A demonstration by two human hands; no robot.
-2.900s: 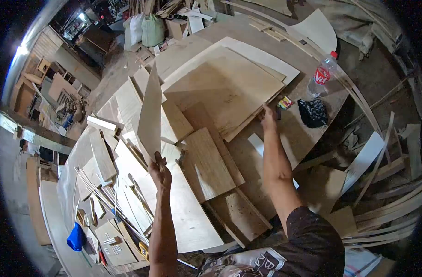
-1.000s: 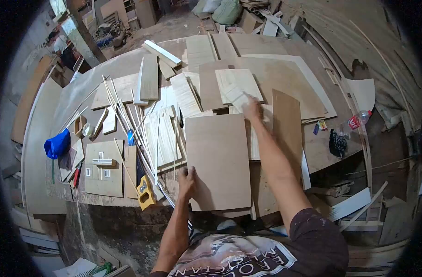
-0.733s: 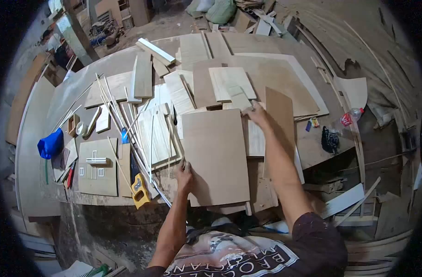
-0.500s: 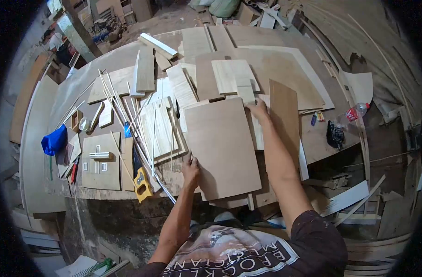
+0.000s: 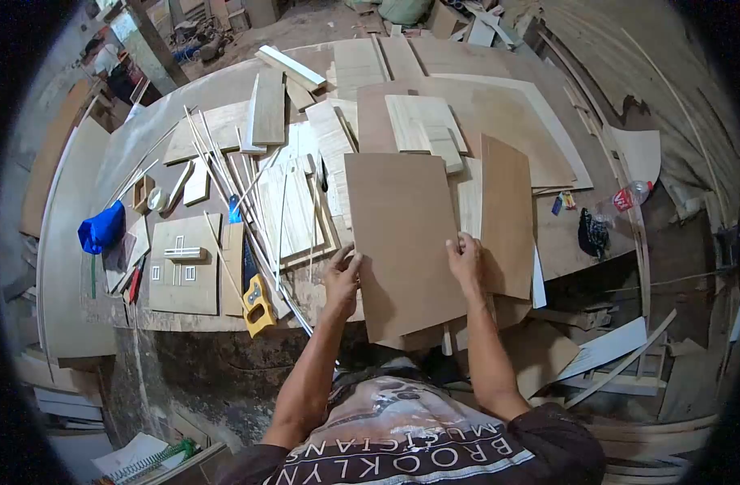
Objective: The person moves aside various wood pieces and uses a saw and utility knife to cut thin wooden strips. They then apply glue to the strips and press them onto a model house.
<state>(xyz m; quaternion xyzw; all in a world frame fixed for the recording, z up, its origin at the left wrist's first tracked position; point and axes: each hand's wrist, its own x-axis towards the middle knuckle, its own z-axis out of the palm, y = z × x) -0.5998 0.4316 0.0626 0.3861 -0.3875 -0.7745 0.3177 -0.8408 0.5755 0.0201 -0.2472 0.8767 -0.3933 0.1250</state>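
The left hand (image 5: 342, 281) pinches the left edge of a flat brown board (image 5: 406, 242) between thumb and curled fingers. The right hand (image 5: 468, 263) pinches the opposite edge, its fingertips slightly higher than the left ones. The board lies between the two sets of fingers, its broad face toward the camera, reaching above and below them and overhanging the near edge of the worktable (image 5: 309, 311).

Just right of the right fingers is a tall brown panel (image 5: 506, 218) with a slanted top. Beyond those fingers, a small pale block (image 5: 443, 147) overlaps a wider pale board (image 5: 407, 120). Left of the left fingers are a grooved pale panel (image 5: 287, 212), thin wooden strips (image 5: 211, 167) and a saw (image 5: 259, 307) with a yellow handle. Farther left lie a square board (image 5: 200, 288) bearing small white frames and a blue bag (image 5: 101, 228). Well right of the right fingers are a dark patterned cloth (image 5: 592, 234) and a clear bottle (image 5: 629, 196) with a red label.
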